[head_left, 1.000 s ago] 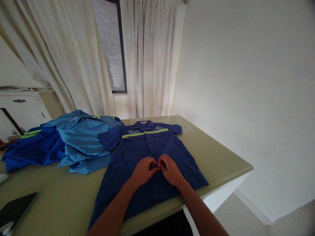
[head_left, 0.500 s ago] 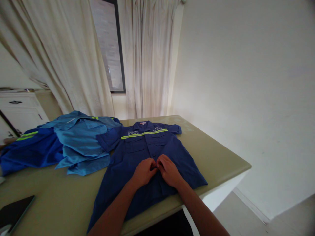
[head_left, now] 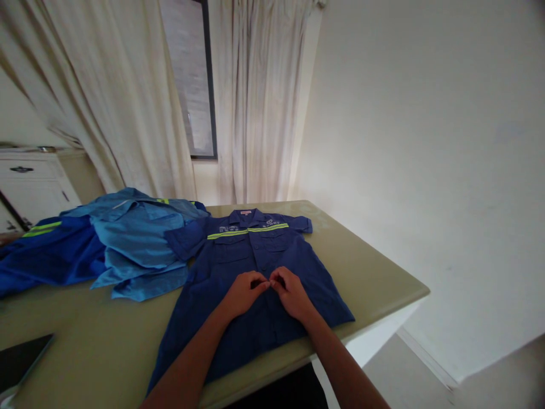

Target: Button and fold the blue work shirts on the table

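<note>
A navy short-sleeved work shirt [head_left: 230, 267] lies spread front up, its collar at the far side and a yellow-green reflective stripe across the chest. Over the middle of its button placket, my left hand [head_left: 247, 291] and my right hand [head_left: 289, 289] meet at the fingertips. Both hands are pinched closed at the front edge of the shirt, around where a button would sit. The button itself is hidden by my fingers. Below my hands the placket runs down to the hem near the table's front edge.
Light-blue shirts [head_left: 136, 244] and a royal-blue garment [head_left: 55, 255] lie heaped at the left on the greenish table [head_left: 93, 346]. A dark flat object [head_left: 23, 360] is at the lower left. Behind stand curtains [head_left: 264, 102], and a white wall [head_left: 417, 159] is at the right.
My fingers stay pinched together at the placket, with the left fingers slightly more arched. The whole view has shifted a little, so things sit slightly further left.
</note>
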Motion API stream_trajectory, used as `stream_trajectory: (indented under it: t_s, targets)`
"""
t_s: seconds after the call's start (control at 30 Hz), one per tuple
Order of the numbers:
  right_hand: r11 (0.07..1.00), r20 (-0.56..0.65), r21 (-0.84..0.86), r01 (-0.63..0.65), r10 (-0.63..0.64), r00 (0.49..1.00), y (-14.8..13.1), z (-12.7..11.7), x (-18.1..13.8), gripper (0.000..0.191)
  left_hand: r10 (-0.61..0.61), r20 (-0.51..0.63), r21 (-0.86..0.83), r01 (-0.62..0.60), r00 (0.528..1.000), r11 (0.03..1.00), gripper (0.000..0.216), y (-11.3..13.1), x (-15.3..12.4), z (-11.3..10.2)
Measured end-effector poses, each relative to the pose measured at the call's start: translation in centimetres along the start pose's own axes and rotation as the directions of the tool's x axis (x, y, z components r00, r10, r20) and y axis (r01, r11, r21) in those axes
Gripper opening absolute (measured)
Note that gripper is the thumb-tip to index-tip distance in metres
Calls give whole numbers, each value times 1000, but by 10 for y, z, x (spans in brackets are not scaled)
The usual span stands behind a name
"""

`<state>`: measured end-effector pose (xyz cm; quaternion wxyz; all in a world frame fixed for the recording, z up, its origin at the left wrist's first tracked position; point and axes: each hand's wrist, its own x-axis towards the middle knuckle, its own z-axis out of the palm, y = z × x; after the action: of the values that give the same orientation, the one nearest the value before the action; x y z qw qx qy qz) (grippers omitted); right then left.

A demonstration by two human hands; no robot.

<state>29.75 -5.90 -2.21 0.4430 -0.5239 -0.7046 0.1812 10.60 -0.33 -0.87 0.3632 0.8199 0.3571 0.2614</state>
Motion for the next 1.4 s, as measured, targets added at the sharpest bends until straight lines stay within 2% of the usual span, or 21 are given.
stream_trajectory:
  t_s: [0.17,0.43,0.67,0.8,0.93,1.2,1.4]
  targets:
    - [999,15,-26,35,-34,999,2,2,-1,15,-9,18,30,9,1000,1000,33,-1,0,1]
    - [996,60,-47,77,-74,995,-5,0,-2,20,-20,23,22,19,1000,1000,22,-6,0,6]
    - [990,62,-87,114,-109,992,0,3,-2,20,1,-17,164,2,1000,986,17,-8,0,17]
    - [982,100,-138,126,-113,989,-1,4,-3,22,-32,-6,209,32,999,977,13,-5,1,16]
    - [980,108,-159,121,-105,989,-2,4,-3,22,-67,7,169,65,998,983,11,-5,3,15]
    - [996,35,-93,7,-4,999,0,7,-2,17,-82,4,147,81,997,986,4,-7,4,14]
    - [973,27,57,-224,223,974,2,4,2,10,-55,-15,179,57,998,982,4,-3,1,13]
